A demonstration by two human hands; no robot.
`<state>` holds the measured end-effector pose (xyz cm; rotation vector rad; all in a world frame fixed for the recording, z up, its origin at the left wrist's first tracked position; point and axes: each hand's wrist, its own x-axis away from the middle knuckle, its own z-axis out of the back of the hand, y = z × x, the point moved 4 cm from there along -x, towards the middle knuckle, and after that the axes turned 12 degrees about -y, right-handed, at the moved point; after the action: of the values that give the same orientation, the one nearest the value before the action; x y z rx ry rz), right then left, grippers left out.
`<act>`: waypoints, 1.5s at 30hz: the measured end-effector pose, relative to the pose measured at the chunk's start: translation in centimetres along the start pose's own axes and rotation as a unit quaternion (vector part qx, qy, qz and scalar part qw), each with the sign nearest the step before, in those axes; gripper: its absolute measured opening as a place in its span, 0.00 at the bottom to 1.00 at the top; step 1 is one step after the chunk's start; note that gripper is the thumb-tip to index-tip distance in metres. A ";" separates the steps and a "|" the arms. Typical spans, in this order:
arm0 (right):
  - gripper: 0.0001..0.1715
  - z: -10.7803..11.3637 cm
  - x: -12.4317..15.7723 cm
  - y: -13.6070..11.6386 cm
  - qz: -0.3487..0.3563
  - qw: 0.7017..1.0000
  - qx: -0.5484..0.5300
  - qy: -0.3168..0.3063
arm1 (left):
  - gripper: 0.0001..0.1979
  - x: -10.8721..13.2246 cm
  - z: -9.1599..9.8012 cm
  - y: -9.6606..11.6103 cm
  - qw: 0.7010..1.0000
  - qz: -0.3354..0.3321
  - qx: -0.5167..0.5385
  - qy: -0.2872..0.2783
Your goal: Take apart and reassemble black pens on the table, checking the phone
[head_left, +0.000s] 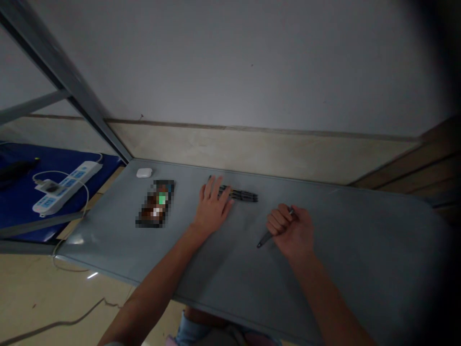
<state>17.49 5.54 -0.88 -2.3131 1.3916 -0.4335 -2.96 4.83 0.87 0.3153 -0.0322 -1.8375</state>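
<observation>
Two bare forearms reach in over a grey table; the right hand is curled into a fist around a slim dark tool, its tip pointing near and left; farther and to the left, the left hand lies palm down, fingers spread, covering the left end of some black pens; these lie side by side, running left to right; left of that hand is a pixelated phone; farther left, a white power strip rests on blue; beyond the phone, a white case; behind, a pale wall.
</observation>
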 end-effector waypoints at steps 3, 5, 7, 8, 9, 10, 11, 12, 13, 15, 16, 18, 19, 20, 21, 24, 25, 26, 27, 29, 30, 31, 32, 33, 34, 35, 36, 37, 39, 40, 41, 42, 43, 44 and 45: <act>0.25 -0.1 0.0 0.0 -0.002 1.000 0.001 -0.004 | 0.22 0.2 -0.3 1.4 0.997 -0.076 0.009 -0.014; 0.25 -0.1 0.0 -0.1 0.003 1.000 -0.006 0.001 | 0.21 0.5 -0.4 2.1 0.994 -0.111 0.008 -0.023; 0.26 0.0 0.0 -0.1 0.008 1.000 -0.013 0.007 | 0.20 0.6 -0.6 2.6 0.991 -0.133 0.007 -0.029; 0.26 0.0 0.1 -0.1 0.009 1.000 -0.015 0.008 | 0.20 0.7 -0.7 2.8 0.990 -0.140 0.006 -0.031; 0.26 -0.1 0.1 -0.1 0.008 1.000 -0.015 0.006 | 0.20 0.7 -0.7 2.9 0.989 -0.145 0.007 -0.033; 0.26 -0.1 0.1 0.0 0.006 1.000 -0.013 0.002 | 0.19 0.7 -0.8 3.0 0.988 -0.148 0.007 -0.033; 0.26 -0.1 0.1 0.0 0.005 1.000 -0.012 -0.002 | 0.19 0.7 -0.9 3.0 0.988 -0.150 0.009 -0.032; 0.26 -0.1 0.1 0.0 0.006 1.000 -0.012 -0.007 | 0.19 0.7 -0.9 3.0 0.988 -0.152 0.010 -0.029; 0.26 -0.1 0.1 0.0 0.007 1.000 -0.015 -0.010 | 0.19 0.7 -0.9 3.0 0.988 -0.153 0.012 -0.026; 0.26 0.0 0.0 -0.1 0.012 1.000 -0.024 -0.012 | 0.18 0.7 -0.9 2.8 0.988 -0.153 0.013 -0.021; 0.27 0.0 0.0 -0.1 0.015 0.999 -0.029 -0.012 | 0.18 0.7 -0.8 2.8 0.988 -0.152 0.013 -0.018; 0.27 0.2 0.0 -0.1 0.014 0.999 -0.037 -0.011 | 0.18 0.6 -0.7 2.6 0.989 -0.144 0.012 -0.011; 0.27 0.2 0.0 -0.1 0.012 0.999 -0.038 -0.013 | 0.18 0.6 -0.7 2.5 0.990 -0.138 0.011 -0.006; 0.26 0.2 0.0 -0.1 0.008 0.999 -0.037 -0.015 | 0.18 0.6 -0.6 2.4 0.991 -0.132 0.010 -0.001; 0.26 0.2 -0.1 -0.1 0.003 0.999 -0.035 -0.018 | 0.18 0.6 -0.6 2.3 0.992 -0.126 0.010 0.005; 0.25 0.1 0.0 0.0 0.000 0.999 -0.032 -0.021 | 0.17 0.5 -0.4 2.2 0.994 -0.107 0.010 0.017; 0.25 0.0 0.0 0.0 0.003 0.999 -0.033 -0.019 | 0.17 0.5 -0.4 2.1 0.995 -0.097 0.009 0.019; 0.26 0.0 0.0 -0.1 0.008 0.999 -0.034 -0.017 | 0.18 0.5 -0.2 1.9 0.997 -0.078 0.007 0.022; 0.26 0.0 0.0 -0.1 0.011 0.999 -0.034 -0.014 | 0.18 0.4 -0.1 1.6 0.999 -0.046 0.004 0.027; 0.26 -0.1 0.1 0.0 0.010 0.999 -0.034 -0.011 | 0.19 0.5 0.5 0.5 0.998 0.045 -0.006 0.046; 0.27 -0.2 0.1 0.0 0.008 0.999 -0.033 -0.011 | 0.20 0.6 0.8 -0.1 0.994 0.095 -0.012 0.056; 0.27 -0.2 0.1 0.0 0.006 0.999 -0.033 -0.011 | 0.22 0.6 1.2 -0.8 0.988 0.138 -0.019 0.065; 0.26 -0.2 0.1 0.0 0.004 0.999 -0.033 -0.011 | 0.23 0.7 1.5 -1.4 0.983 0.170 -0.025 0.070; 0.26 -0.2 0.1 0.0 0.002 0.999 -0.033 -0.010 | 0.25 0.8 1.7 -2.1 0.978 0.194 -0.031 0.073; 0.26 -0.2 0.2 0.1 0.000 0.999 -0.035 -0.009 | 0.26 0.8 1.9 -2.8 0.974 0.212 -0.034 0.075; 0.26 -0.2 0.2 0.1 -0.002 0.999 -0.036 -0.008 | 0.27 0.8 2.0 -3.4 0.970 0.227 -0.036 0.075; 0.26 -0.2 0.2 0.1 -0.004 0.999 -0.037 -0.007 | 0.27 0.8 2.0 -4.0 0.968 0.239 -0.039 0.072; 0.26 -0.1 0.2 0.1 -0.005 0.999 -0.038 -0.006 | 0.27 0.7 1.9 -4.6 0.966 0.248 -0.041 0.068; 0.26 -0.1 0.2 0.1 -0.008 0.999 -0.038 -0.006 | 0.28 0.5 1.6 -5.5 0.964 0.255 -0.045 0.057; 0.25 -0.1 0.2 0.1 -0.008 0.999 -0.038 -0.007 | 0.28 0.4 1.4 -5.8 0.964 0.257 -0.046 0.054; 0.25 -0.1 0.2 0.1 -0.009 0.999 -0.037 -0.008 | 0.28 0.4 1.3 -6.0 0.964 0.257 -0.047 0.053; 0.25 -0.2 0.2 0.1 -0.009 0.999 -0.036 -0.010 | 0.28 0.3 1.2 -6.1 0.964 0.258 -0.047 0.053; 0.25 -0.2 0.2 0.1 -0.009 0.999 -0.034 -0.012 | 0.28 0.2 1.2 -6.2 0.963 0.260 -0.047 0.053; 0.25 -0.3 0.2 0.1 -0.010 0.999 -0.032 -0.013 | 0.28 0.2 1.2 -6.2 0.962 0.264 -0.047 0.053; 0.25 -0.3 0.2 0.1 -0.010 0.999 -0.029 -0.013 | 0.28 0.2 1.2 -6.2 0.960 0.271 -0.048 0.052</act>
<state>17.32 5.28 -0.65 -2.3723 1.3879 -0.3731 -9.10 6.25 0.83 0.2985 0.0405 -1.2730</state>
